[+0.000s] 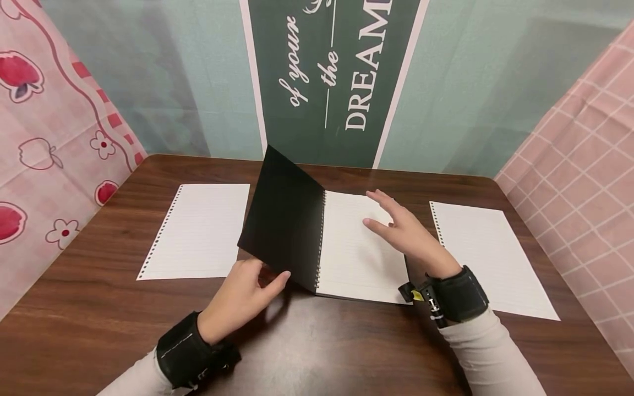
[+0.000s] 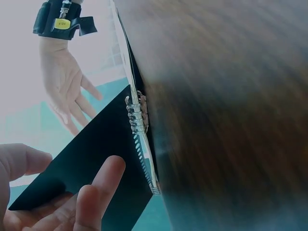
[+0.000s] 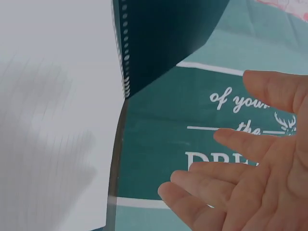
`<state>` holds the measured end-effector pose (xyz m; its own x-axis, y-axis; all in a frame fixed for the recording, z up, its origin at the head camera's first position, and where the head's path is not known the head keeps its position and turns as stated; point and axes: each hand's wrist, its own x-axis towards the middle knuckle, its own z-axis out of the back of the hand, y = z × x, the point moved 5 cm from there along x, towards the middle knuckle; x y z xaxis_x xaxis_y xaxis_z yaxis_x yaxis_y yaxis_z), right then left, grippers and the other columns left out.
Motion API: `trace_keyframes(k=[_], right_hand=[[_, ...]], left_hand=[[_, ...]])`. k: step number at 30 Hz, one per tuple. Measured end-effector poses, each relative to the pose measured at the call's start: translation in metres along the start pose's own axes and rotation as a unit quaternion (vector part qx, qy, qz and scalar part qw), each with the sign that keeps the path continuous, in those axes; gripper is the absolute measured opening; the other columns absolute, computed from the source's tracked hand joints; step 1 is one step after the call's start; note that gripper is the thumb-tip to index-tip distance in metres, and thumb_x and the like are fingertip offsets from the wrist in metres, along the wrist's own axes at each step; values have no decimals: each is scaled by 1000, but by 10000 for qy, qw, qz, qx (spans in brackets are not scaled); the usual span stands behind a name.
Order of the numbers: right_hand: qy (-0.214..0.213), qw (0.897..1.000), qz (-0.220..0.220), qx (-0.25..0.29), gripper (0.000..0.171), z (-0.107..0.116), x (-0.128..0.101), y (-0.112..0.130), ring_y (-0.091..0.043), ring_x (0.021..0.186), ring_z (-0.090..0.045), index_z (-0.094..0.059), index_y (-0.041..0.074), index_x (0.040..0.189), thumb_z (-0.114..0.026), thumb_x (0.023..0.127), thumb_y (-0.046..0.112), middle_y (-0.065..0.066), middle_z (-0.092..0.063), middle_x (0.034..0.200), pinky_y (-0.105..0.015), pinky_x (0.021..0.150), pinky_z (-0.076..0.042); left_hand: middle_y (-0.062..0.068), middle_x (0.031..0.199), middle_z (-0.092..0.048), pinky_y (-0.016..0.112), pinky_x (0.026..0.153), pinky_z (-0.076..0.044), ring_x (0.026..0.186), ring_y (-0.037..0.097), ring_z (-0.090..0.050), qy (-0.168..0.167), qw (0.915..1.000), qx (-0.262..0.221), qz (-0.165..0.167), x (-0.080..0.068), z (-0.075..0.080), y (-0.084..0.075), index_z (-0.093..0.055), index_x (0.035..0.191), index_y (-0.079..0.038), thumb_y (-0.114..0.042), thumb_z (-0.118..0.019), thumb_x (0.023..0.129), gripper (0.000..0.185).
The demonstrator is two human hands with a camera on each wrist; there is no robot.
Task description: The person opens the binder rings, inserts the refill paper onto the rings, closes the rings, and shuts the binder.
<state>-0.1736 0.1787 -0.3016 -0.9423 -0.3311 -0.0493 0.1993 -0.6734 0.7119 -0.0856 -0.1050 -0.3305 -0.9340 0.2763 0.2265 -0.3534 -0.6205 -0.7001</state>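
A spiral notebook lies open on the table, its blank lined page (image 1: 361, 258) facing up and its black cover (image 1: 284, 220) standing tilted up to the left of the rings (image 2: 137, 115). My left hand (image 1: 247, 291) is at the cover's near lower edge, its fingers behind the cover and partly hidden, its thumb apart from them. In the left wrist view, the left fingers (image 2: 108, 175) lie along the cover's outer face. Over the right part of the page hovers my right hand (image 1: 406, 234), fingers extended and holding nothing.
One loose punched sheet (image 1: 198, 231) lies left of the notebook, another sheet (image 1: 495, 264) to its right. The brown wooden table (image 1: 337, 352) ends at a green cloth backdrop (image 1: 446, 110), with patterned pink cloths at both sides.
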Motion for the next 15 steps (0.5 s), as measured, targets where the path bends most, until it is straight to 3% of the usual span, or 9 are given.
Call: trace_keyframes(k=[7,15], right_hand=[[-68,9998,-187,-97,68,9,3,-12,-38,154,-14,-23,14,159,-55,102,33,-12,-8,168,-62,116,-26],[24,9973,-735,-26,71,12,9,-31,-43,152,-17,-17,13,160,-53,103,35,-17,-10,167,-63,116,-24]], left_hand=[[-11,56,-51,21,54,-42,50,0,-43,-43,9999,-76,86,-2,2,3,-62,78,-15,-23,-70,92,18],[-7,73,-72,21,63,-53,64,-2,-63,-399,9987,-292,87,-3,7,6,-69,83,-11,-15,-74,88,8]])
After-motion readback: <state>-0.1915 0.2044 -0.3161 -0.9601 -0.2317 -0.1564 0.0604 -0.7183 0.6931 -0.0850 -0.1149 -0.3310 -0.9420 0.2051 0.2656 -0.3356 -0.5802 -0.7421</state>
